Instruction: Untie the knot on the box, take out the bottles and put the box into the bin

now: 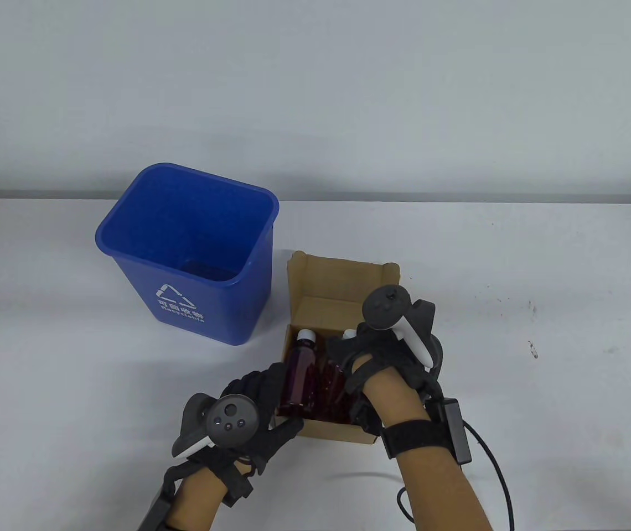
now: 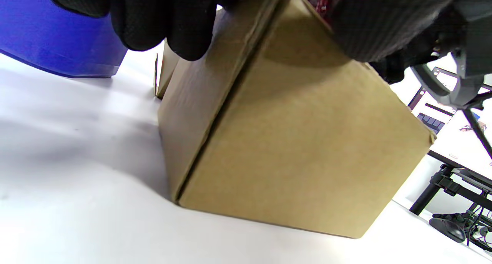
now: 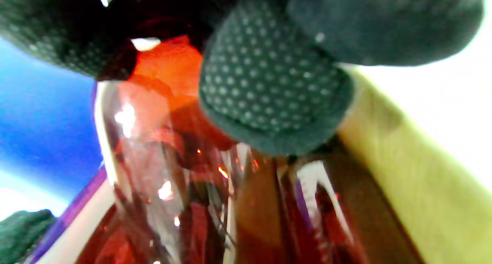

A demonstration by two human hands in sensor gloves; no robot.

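- Gloved right hand (image 1: 373, 359) reaches inside the open box (image 1: 324, 276), fingers curled around an amber bottle (image 3: 161, 171).
- Left hand (image 1: 260, 404) grips the box's near-left corner.
- No knot shows; bottles remain inside, blue bin (image 1: 127, 232) waits just left.

Blue bin (image 1: 194, 260): white recycling-arrows triangle on front wall; Chinese characters and Latin word beneath, too small to read.

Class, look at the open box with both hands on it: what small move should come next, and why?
Probably the right hand should lift its bottle straight up out of the box. Its fingers already wrap that bottle, the flaps stand open, and the left hand steadies the box's near corner. A second bottle is in the box, and the bin waits empty.
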